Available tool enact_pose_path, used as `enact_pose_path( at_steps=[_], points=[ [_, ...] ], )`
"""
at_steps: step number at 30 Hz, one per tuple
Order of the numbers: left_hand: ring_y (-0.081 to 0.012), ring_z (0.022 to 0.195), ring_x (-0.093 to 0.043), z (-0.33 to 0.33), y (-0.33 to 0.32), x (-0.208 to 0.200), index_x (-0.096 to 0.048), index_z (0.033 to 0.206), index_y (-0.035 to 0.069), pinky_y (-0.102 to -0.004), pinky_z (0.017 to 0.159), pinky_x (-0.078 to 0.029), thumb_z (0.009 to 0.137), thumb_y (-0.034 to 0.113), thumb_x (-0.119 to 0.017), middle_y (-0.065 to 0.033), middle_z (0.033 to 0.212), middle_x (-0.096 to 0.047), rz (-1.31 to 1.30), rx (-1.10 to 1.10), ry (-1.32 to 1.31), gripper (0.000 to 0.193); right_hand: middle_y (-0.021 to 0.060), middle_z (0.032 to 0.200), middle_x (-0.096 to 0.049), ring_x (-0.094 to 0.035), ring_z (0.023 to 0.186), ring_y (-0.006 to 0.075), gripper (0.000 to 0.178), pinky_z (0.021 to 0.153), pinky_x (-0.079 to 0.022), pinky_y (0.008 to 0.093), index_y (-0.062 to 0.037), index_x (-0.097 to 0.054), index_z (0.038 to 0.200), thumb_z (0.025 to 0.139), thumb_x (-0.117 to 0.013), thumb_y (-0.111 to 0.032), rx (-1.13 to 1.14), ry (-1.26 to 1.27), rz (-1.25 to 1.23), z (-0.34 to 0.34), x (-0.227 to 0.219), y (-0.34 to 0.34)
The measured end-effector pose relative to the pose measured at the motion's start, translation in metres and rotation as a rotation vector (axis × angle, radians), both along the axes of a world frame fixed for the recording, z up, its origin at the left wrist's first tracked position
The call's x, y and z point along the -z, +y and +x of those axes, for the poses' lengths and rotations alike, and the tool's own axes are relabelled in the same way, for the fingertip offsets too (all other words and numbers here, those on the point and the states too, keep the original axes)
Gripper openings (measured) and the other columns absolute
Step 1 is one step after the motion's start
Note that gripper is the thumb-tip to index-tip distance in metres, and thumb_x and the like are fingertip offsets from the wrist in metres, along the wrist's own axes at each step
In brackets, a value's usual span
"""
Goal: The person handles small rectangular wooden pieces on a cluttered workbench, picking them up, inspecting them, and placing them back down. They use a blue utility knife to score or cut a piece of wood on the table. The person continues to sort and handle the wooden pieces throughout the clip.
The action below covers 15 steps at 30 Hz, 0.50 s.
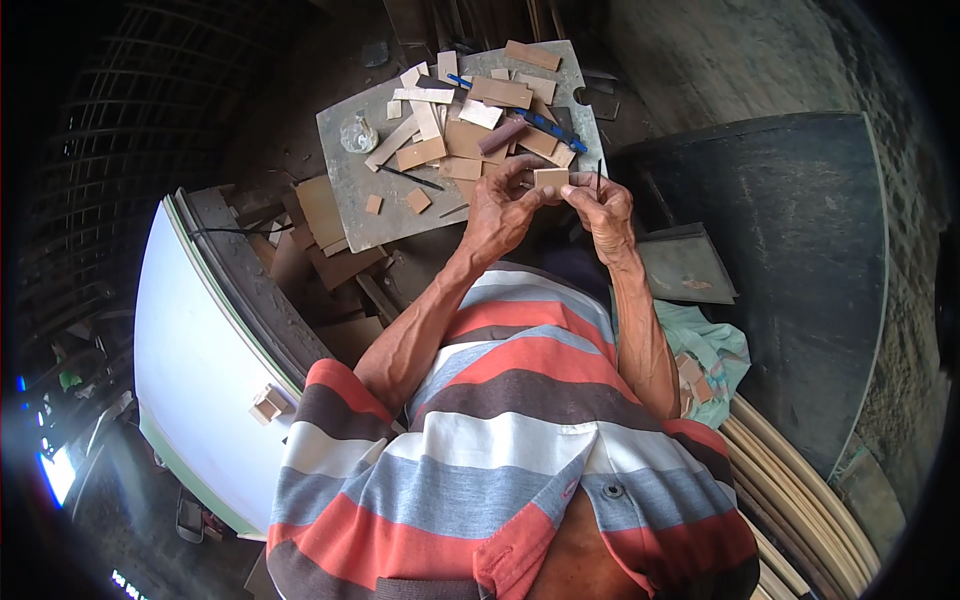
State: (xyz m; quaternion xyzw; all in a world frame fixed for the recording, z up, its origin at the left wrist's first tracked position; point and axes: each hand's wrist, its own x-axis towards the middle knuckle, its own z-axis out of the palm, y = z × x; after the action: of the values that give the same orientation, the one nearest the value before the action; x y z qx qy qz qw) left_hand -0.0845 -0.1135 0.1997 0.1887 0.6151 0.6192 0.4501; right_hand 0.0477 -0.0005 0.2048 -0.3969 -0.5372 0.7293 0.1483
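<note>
The short-sleeved polo shirt (520, 400) carries broad horizontal stripes of coral red, dark brown, white and heathered grey-blue, repeated on both sleeves (335, 425). Its unfastened placket (525, 530) shows a stitched buttonhole (568, 491) and a dark round button (613, 491). Raised veins line the lean forearms (425, 325) toward the bare left hand (500, 208) and right hand (604, 215). Dark-blue cloth (575, 263) below may be trousers.

Dim edges, lower-left glare (59, 475), perhaps daylight, fisheye bending
</note>
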Motion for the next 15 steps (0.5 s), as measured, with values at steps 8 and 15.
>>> enact_pose_path(
  at_steps=[8,15],
  points=[
    [-0.0146,0.078,-0.068,-0.003,0.003,-0.003,-0.061,0.098,-0.003,-0.0263,0.071,-0.056,0.088,0.008,-0.070,-0.0109,0.088,-0.071,-0.083,-0.118,-0.271,0.018,0.0073,0.086,-0.072,-0.066,0.086,0.0110,0.038,0.070,-0.053,0.0265,0.0027,-0.064,0.114,0.083,-0.076,-0.017,-0.102,-0.083,0.427,-0.006,-0.001,-0.006],
    [-0.0138,0.076,-0.067,-0.004,0.006,0.006,-0.060,0.100,-0.004,-0.0261,0.069,-0.057,0.087,0.006,-0.072,-0.0090,0.084,-0.070,-0.097,-0.149,-0.285,0.021,0.0200,0.096,-0.072,-0.073,0.090,0.0287,0.049,0.074,-0.058,0.0351,-0.0082,-0.063,0.122,0.078,-0.081,-0.019,-0.096,-0.180,0.680,-0.015,-0.007,-0.017]
  ],
)
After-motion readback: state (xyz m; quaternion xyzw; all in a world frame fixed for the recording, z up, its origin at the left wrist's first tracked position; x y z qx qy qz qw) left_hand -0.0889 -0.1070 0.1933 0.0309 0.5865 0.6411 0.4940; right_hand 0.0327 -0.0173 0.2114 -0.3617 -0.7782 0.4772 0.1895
